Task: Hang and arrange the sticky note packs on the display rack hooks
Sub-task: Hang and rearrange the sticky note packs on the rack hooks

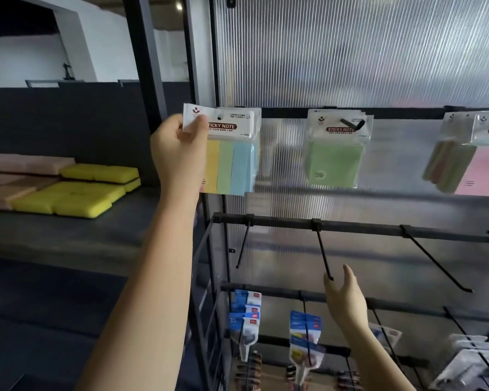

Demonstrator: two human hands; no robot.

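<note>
I'm looking at the clear plastic pack of striped sticky notes [232, 153], with yellow, green and blue strips under a white header card that reads "STICKY NOTE". It sits at the far left end of the top black rail [288, 112], its punched hole showing in the header; several headers seem stacked there, and I can't count them. My left hand [178, 148] pinches the header's left corner, thumb curled over the card. Along the same rail, one green square sticky note pack [335, 162] hangs on a black hook [352, 126], and further right I count two more groups, pastel strips [446, 167] and a pink pad [482, 176], partly cut off at the edge. My right hand [346, 297] is lower down, fingers straight and loose, gripping nothing, just beside the tip of a bare black peg [323, 255]. I count four bare pegs on that second rail. Off left, yellow sponges [82, 190] lie on the dark shelf [68, 235].
</note>
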